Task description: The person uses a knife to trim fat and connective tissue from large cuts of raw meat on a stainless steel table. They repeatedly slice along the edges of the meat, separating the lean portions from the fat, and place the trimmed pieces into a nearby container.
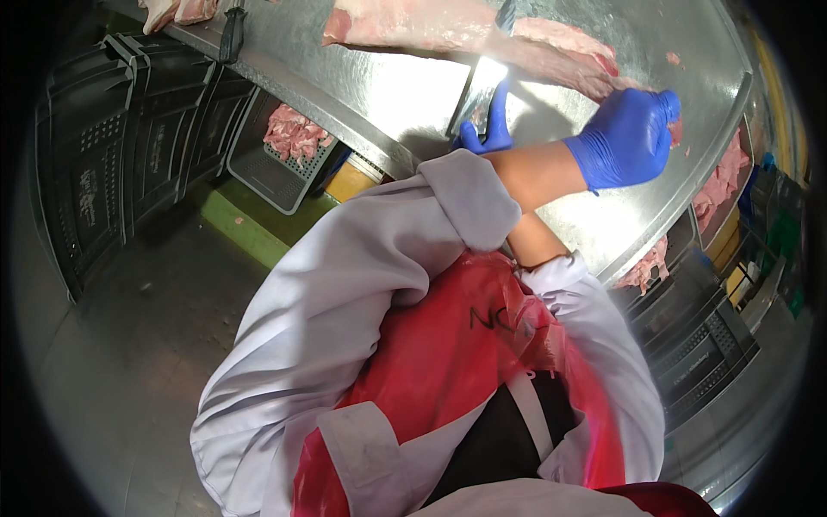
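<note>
Presently, from my seat far off, I have a broad metal table (388,103) across the upper part of the head view, with a grey crate (258,177) set low beside its near edge. I judge the step in hand to be cutting or trimming: one end is pinned while a blade works across the meat. As I read it, the next move calls for a firm pull on that end and a controlled stroke, with the edge kept away from the fingers and the crossed forearms. The long piece of meat (413,21) lies along the far side of the table, thick toward the left and narrowing rightward to the pinned end. It looks pale pink and fatty over most of its surface, with a redder patch near the upper right, and I expect it to be slick and floppy to handle. The left hand (624,138), gloved in blue and reaching over to the right, is clenched around the thin end of the meat. The right hand (488,138), also in blue, sits beneath the left arm and seems to me to grasp the knife (487,77), though part of its hold is hidden from me. The blade slants up across the meat; glare hides where it bites, if at all. A small scrap (672,58) rests near the right.
</note>
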